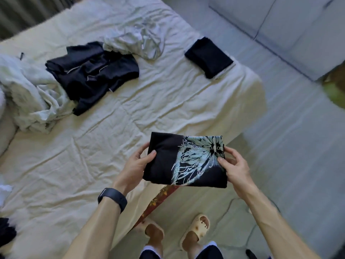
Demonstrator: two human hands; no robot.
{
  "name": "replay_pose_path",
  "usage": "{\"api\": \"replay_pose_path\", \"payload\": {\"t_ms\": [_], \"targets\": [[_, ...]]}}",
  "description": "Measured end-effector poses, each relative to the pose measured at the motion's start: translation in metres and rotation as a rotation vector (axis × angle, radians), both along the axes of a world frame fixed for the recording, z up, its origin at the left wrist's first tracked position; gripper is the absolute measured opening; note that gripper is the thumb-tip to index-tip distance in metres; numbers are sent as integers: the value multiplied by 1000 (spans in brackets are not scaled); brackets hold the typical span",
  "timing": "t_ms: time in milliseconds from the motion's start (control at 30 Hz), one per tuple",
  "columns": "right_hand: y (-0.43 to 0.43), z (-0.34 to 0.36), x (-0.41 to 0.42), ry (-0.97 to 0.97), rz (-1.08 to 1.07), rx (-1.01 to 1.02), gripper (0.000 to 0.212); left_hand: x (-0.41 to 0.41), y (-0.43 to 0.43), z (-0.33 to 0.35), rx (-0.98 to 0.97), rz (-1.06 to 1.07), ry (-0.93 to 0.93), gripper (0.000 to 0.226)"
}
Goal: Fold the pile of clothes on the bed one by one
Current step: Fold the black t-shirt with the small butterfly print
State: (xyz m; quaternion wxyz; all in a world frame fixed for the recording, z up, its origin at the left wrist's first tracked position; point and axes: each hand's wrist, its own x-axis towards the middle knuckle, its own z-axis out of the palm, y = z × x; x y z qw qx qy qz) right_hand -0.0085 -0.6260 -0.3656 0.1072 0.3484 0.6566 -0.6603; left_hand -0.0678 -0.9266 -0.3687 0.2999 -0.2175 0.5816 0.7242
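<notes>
A folded black T-shirt with a pale butterfly print [184,161] is held in the air over the bed's near edge. My left hand [138,163] grips its left side with the thumb on top. My right hand [233,165] pinches its right side. On the cream-sheeted bed [149,101], a small folded black garment [209,57] lies near the far right edge. A crumpled dark garment [93,71] and a loose white one [136,40] lie further back.
A rumpled white blanket [28,94] is heaped at the bed's left. More dark cloth [6,232] shows at the lower left edge. A grey sofa [280,30] stands beyond the bed. My feet in beige slippers [197,228] stand on the floor beside the bed.
</notes>
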Motion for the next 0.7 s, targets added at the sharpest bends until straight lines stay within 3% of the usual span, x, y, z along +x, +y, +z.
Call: {"api": "replay_pose_path", "payload": {"t_ms": [367, 567, 700], "targets": [[229, 183, -61, 275, -191, 153, 33, -133, 243, 173, 120, -274, 302, 45], [314, 226, -137, 376, -233, 219, 32, -216, 331, 204, 127, -302, 450, 38], [365, 231, -196, 359, -232, 259, 32, -273, 383, 197, 130, -281, 440, 37]]}}
